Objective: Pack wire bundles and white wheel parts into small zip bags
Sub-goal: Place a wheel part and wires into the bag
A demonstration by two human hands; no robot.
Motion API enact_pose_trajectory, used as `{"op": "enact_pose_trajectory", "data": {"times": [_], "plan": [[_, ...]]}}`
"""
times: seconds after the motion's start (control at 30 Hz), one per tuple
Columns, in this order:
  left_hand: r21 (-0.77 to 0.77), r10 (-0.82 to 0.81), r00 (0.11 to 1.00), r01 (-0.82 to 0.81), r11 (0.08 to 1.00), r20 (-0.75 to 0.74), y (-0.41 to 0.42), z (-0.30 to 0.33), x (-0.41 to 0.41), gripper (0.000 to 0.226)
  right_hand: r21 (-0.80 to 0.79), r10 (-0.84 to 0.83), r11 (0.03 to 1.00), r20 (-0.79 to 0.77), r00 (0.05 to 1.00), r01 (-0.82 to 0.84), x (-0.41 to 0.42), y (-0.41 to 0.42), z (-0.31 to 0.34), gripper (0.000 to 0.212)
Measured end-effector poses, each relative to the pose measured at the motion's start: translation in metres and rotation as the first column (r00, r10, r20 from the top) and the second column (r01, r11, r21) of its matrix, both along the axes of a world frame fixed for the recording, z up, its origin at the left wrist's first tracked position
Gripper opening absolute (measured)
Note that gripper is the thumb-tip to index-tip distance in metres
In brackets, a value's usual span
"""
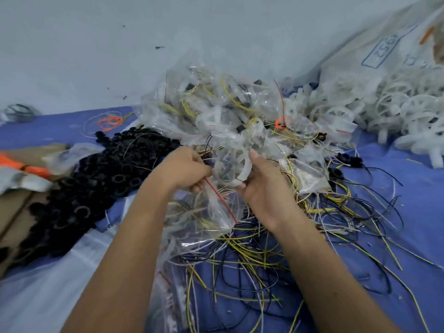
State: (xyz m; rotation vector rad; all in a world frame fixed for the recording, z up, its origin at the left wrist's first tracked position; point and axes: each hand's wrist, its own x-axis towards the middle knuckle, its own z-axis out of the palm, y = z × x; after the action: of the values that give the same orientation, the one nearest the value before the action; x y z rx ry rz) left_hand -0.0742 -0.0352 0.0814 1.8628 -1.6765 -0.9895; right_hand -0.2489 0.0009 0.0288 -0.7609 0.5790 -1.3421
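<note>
Both hands are in at centre frame. The left hand has its fingers curled tight, pinching the mouth of a small zip bag at the red seal strip; the bag hangs toward six o'clock from that grip. The right hand curls around a white wheel part, thumb up at twelve o'clock, the wheel sitting just at the bag's mouth between the two hands. Filled bags pile up at twelve, loose white wheels at two, black rings at nine, loose wires sprawl at five on the blue cloth.
</note>
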Motion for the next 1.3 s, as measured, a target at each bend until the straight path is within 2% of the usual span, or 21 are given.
{"op": "enact_pose_trajectory", "data": {"times": [0.13, 0.23, 0.3, 0.43, 0.67, 0.77, 0.83, 0.87, 0.93, 1.03, 1.1, 1.13, 1.2, 1.3], "plan": [[-0.032, 0.031, 0.986, -0.037, 0.999, -0.164, 0.002, 0.009, 0.012, 0.024, -0.086, 0.025, 0.995, -0.294, 0.955, -0.053, -0.001, 0.001, -0.009, 0.024], [-0.073, -0.006, 0.975, -0.011, 0.997, -0.223, 0.003, 0.014, 0.014, 0.021, -0.177, -0.067, 0.983, -0.628, 0.775, -0.058, 0.001, 0.002, -0.014, 0.017], [-0.108, -0.050, 0.977, 0.028, 0.994, -0.206, 0.005, 0.018, 0.010, 0.020, -0.247, -0.141, 0.967, -0.710, 0.690, -0.058, 0.003, 0.002, -0.017, 0.013], [-0.168, -0.085, 0.983, 0.058, 0.984, -0.162, 0.008, 0.023, -0.001, 0.018, -0.303, -0.102, 0.938, -0.703, 0.704, -0.166, 0.007, 0.005, -0.013, 0.018], [-0.167, -0.155, 0.975, 0.128, 0.978, -0.159, 0.017, 0.028, -0.022, 0.014, -0.295, -0.096, 0.942, -0.696, 0.711, -0.162, 0.018, 0.015, -0.003, 0.011], [-0.160, -0.198, 0.967, 0.172, 0.972, -0.158, 0.021, 0.027, -0.038, 0.019, -0.375, -0.177, 0.909, -0.745, 0.643, -0.185, 0.024, 0.022, -0.009, 0.022], [-0.166, -0.210, 0.967, 0.185, 0.968, -0.145, 0.023, 0.024, -0.046, 0.019, -0.329, -0.109, 0.924, -0.715, 0.691, -0.194, 0.021, 0.025, -0.016, 0.015], [-0.177, -0.206, 0.969, 0.180, 0.968, -0.138, 0.023, 0.023, -0.048, 0.018, -0.260, -0.030, 0.951, -0.614, 0.789, -0.166, 0.023, 0.025, -0.020, 0.017], [-0.207, -0.182, 0.972, 0.150, 0.967, -0.146, 0.023, 0.022, -0.050, 0.018, -0.228, -0.005, 0.961, -0.578, 0.816, -0.156, 0.025, 0.026, -0.015, 0.024], [-0.258, -0.148, 0.972, 0.098, 0.961, -0.184, 0.023, 0.021, -0.053, 0.021, -0.287, -0.002, 0.910, -0.725, 0.689, -0.299, 0.023, 0.031, -0.008, 0.026], [-0.297, -0.130, 0.978, 0.078, 0.952, -0.162, 0.025, 0.018, -0.058, 0.016, -0.230, -0.008, 0.927, -0.803, 0.596, -0.298, 0.033, 0.028, -0.004, 0.041], [-0.327, -0.111, 0.986, 0.064, 0.943, -0.127, 0.025, 0.015, -0.060, 0.011, -0.224, -0.024, 0.931, -0.825, 0.565, -0.287, 0.037, 0.027, -0.006, 0.041], [-0.403, -0.053, 0.997, 0.028, 0.915, -0.052, 0.023, 0.007, -0.064, 0.005, -0.282, -0.111, 0.929, -0.829, 0.547, -0.240, 0.045, 0.022, -0.012, 0.041], [-0.478, 0.011, 0.998, -0.038, 0.877, -0.060, 0.017, -0.001, -0.068, 0.006, -0.330, -0.202, 0.931, -0.823, 0.531, -0.158, 0.038, 0.019, -0.009, 0.046]]}}
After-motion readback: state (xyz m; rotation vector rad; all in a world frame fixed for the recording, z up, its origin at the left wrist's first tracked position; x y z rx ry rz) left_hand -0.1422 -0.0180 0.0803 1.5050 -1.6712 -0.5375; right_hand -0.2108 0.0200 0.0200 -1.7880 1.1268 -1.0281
